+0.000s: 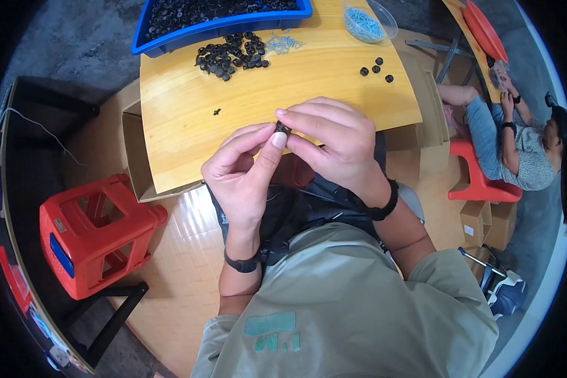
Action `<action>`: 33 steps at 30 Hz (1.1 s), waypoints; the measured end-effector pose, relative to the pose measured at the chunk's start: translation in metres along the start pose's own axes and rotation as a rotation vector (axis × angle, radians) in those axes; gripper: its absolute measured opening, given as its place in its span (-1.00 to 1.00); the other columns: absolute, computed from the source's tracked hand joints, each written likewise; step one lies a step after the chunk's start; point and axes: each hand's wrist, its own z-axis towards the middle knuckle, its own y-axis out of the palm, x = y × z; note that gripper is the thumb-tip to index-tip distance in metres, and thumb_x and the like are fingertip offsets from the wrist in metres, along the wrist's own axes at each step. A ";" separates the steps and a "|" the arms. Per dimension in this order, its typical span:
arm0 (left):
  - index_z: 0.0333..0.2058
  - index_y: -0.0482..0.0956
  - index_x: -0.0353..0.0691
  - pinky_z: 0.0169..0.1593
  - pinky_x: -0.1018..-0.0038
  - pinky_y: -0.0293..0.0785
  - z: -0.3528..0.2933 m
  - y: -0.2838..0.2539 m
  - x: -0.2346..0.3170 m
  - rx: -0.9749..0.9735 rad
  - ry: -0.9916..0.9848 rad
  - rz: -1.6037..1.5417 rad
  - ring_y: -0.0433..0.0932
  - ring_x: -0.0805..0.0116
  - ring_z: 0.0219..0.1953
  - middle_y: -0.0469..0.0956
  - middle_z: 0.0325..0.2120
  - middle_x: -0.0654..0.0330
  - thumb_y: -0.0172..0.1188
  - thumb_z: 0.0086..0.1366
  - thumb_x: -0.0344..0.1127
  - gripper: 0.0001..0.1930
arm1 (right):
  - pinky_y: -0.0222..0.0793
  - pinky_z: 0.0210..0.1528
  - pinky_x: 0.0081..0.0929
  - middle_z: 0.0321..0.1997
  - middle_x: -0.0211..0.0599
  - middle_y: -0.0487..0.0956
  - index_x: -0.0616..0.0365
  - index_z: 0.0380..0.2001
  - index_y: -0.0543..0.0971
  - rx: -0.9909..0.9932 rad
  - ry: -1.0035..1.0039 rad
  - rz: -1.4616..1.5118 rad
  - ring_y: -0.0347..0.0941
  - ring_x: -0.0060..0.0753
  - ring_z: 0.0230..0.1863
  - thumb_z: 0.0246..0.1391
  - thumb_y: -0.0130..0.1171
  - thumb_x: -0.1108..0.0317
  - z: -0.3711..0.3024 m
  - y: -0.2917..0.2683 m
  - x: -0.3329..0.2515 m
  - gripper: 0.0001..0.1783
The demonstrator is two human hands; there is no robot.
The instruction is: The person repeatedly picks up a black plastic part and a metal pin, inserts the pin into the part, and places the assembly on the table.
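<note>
Between the fingertips of both hands, above the near part of the wooden table (321,69), is a small black round part (283,128). My left hand (242,167) pinches it with thumb and forefinger. From the other side my right hand (334,138) grips it too, its fingertips pressed against it. Much of the part is hidden by the fingers. A tiny black piece (217,111) lies alone on the table to the left. Farther off is a loose heap of black ring-shaped parts (230,57), beside a small pile of thin silvery pins (282,43).
A blue tray (223,26) full of black parts stands at the far left. A clear tub (364,28) of bluish pins is far right, near several black round parts (377,69). Red stools (97,233) flank the table. Another person (523,138) sits at right by another table.
</note>
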 end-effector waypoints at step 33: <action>-0.12 0.51 -0.36 -0.18 0.64 0.41 0.011 -0.014 -0.007 -0.057 -0.279 -0.087 0.48 0.57 -0.32 0.55 -0.36 0.24 0.17 0.25 -0.47 -0.78 | 0.44 -0.36 -0.37 -0.40 -0.21 0.56 0.24 -0.35 0.57 -0.065 0.163 0.025 0.50 -0.18 -0.39 -0.25 0.32 0.48 -0.009 0.021 -0.001 -0.72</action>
